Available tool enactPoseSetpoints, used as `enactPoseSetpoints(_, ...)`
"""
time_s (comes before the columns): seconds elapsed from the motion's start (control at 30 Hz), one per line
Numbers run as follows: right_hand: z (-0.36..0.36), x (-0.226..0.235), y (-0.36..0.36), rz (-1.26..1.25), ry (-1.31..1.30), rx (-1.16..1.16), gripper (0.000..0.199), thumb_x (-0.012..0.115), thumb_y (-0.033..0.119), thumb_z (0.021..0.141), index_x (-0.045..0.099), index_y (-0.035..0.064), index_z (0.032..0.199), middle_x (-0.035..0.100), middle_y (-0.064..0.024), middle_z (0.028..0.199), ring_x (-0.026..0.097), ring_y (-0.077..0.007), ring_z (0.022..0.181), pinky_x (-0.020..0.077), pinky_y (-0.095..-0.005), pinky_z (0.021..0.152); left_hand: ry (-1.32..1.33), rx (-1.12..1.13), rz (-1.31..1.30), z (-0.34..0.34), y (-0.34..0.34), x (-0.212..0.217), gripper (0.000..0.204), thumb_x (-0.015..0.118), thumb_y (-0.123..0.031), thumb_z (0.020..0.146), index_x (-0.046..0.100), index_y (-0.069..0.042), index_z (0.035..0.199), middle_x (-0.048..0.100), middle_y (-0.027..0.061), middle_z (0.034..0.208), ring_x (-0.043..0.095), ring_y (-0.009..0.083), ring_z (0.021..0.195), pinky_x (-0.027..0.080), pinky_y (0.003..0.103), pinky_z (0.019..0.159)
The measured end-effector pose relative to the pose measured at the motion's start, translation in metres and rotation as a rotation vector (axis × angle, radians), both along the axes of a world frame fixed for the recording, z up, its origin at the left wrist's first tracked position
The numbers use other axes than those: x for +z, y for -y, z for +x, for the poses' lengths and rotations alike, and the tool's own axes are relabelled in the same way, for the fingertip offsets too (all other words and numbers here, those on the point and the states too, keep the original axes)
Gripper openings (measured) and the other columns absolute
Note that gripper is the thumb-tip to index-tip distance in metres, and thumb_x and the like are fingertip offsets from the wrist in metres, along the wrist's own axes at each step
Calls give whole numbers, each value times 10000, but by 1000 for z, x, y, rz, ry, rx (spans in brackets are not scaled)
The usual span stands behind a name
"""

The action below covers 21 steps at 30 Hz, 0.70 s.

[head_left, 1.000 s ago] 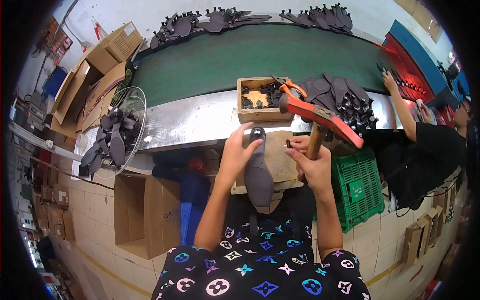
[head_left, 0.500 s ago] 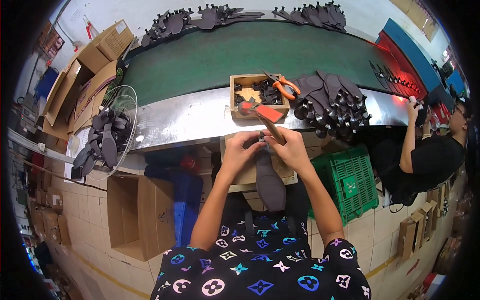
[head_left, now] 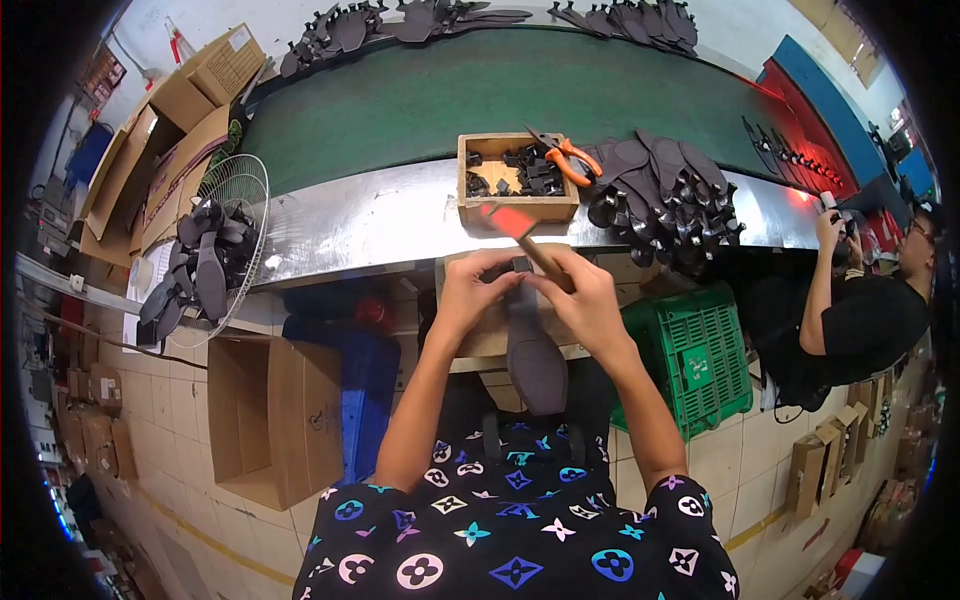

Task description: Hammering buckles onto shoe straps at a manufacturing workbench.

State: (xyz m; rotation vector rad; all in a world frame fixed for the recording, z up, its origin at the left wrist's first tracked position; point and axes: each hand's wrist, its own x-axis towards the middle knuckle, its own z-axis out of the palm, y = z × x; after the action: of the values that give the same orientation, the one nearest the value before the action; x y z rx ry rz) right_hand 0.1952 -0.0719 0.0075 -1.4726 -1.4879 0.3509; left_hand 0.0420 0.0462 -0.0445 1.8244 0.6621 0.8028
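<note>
A dark grey shoe sole [head_left: 537, 370] lies lengthwise in front of me, its broad end toward my body. My left hand [head_left: 474, 292] is closed in a pinch at the sole's narrow far end, where a small black piece [head_left: 520, 265] shows between the fingertips. In my right hand [head_left: 588, 298] is a hammer [head_left: 545, 262] with a wooden handle and a red head, which points up and away to the left. My right thumb and fingertips also meet at that end of the sole. A pale work block [head_left: 478, 347] is partly hidden beneath.
A wooden box [head_left: 518, 210] of small black parts holds orange-handled pliers [head_left: 575, 162]. Heeled soles [head_left: 665, 195] are piled beside it. A wire fan guard [head_left: 262, 215] with more soles is left. A green crate [head_left: 695, 365] stands right; a co-worker [head_left: 860, 320] sits beyond.
The hammer head has turned and tipped slightly left while staying in my right hand. My fingers have closed further over the sole's far end. The whole view has shifted slightly.
</note>
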Motion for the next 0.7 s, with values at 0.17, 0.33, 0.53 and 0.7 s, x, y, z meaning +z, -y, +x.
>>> enactPoseSetpoints(0.17, -21, 39, 63, -66, -127, -229, 237, 597, 92, 970, 572, -20, 1177, 622, -175, 859, 622, -253, 723, 500, -344, 687, 55, -117, -36, 3, -8, -6, 271, 683, 18, 833, 723, 5, 1101, 714, 88, 1007, 655, 129, 887, 537, 252, 747)
enactPoseSetpoints(0.33, -24, 21, 67, -68, 41, -239, 218, 598, 55, 950, 558, -43, 1140, 625, -229, 908, 628, -415, 784, 512, -399, 699, 107, -111, -246, 4, -7, -9, 243, 709, -1, 832, 731, 13, 1073, 716, 60, 1035, 659, 104, 863, 539, 255, 758)
enactPoseSetpoints(0.53, -25, 64, 78, 115, 139, -300, 222, 602, 61, 961, 597, -35, 1161, 625, -99, 830, 564, -135, 680, 478, -277, 632, -87, -34, 116, -6, 2, -1, 725, 800, -189, 807, 470, -29, 1432, 716, 108, 1125, 665, 231, 1056, 474, 348, 958)
enactPoseSetpoints(0.7, -24, 47, 78, 302, 486, -253, 274, 563, 63, 972, 522, -41, 1222, 647, -181, 896, 650, -297, 689, 521, -381, 633, -395, -18, 426, -5, 2, -4, 1191, 793, -385, 793, -39, -5, 1556, 608, -14, 1363, 448, 259, 1356, 107, 584, 1179)
